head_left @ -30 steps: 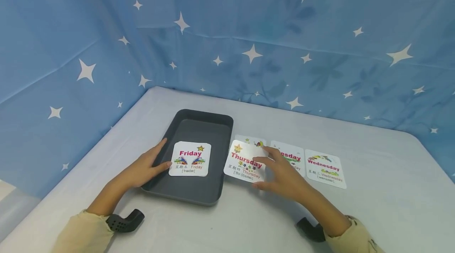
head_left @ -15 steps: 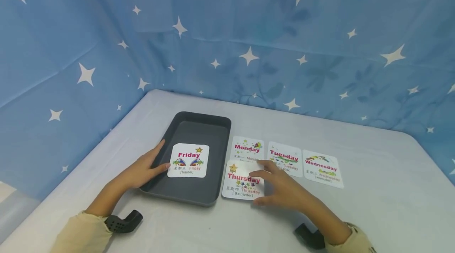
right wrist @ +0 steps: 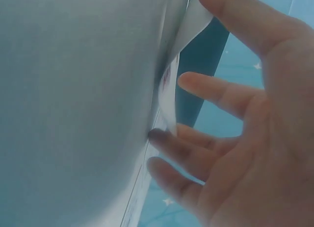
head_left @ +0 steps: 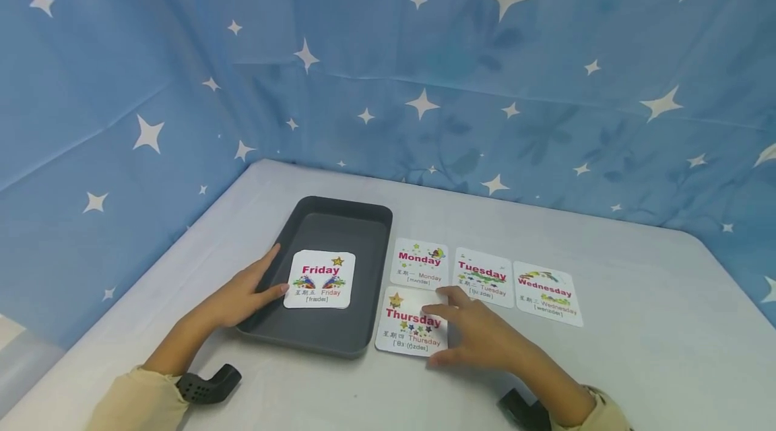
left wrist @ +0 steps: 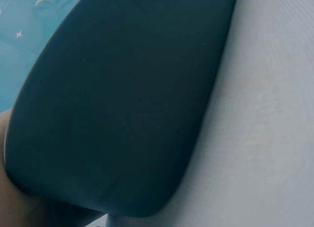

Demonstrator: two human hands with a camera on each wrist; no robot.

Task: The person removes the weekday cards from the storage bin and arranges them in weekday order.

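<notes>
The left hand (head_left: 238, 297), fingers spread, rests on the tray (head_left: 339, 232); the right hand (head_left: 479, 331) pinches the Thursday card (head_left: 403, 324), which no longer overlaps Monday (head_left: 419, 264).

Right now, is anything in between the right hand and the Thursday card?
Nothing visible: the right hand touches the Thursday card directly at its right side. The Monday card lies just beyond, not between them.

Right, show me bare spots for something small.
Free: the tray beyond the Friday card; the tabletop right of the Wednesday card, also between Monday card and curtain. Crowded: around the Thursday card, between tray, Monday card and right hand.
</notes>
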